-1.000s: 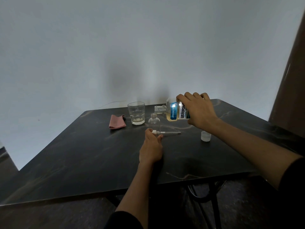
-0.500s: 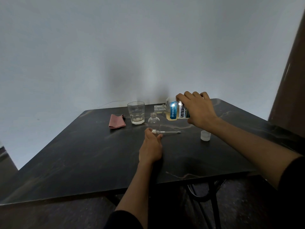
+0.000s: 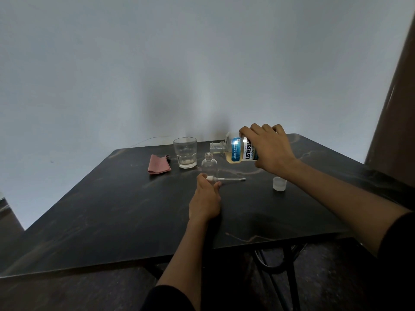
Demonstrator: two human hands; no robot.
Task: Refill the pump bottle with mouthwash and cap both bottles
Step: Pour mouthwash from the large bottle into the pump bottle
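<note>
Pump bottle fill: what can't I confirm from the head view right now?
- Pump bottle: liquid level unreadable; clear, small, dim.
- Stream from mouthwash bottle mouth: too fine to see.
- Left hand grip on pump head: fingers hidden behind the hand.
- Mouthwash bottle base: covered by right hand.

**Both Arms Reaching Forward, Hands Curled**

The left hand (image 3: 205,200) is lying low with its back facing up, thumb and fingertips pinching together at the front. The left forearm is running straight back toward the body, ending in a dark sleeve. The right hand (image 3: 270,150) is hovering higher and farther out, knuckles up, fingers curling over the top and gripping. The right forearm is stretching in diagonally from the lower right, also dark-sleeved.
</note>
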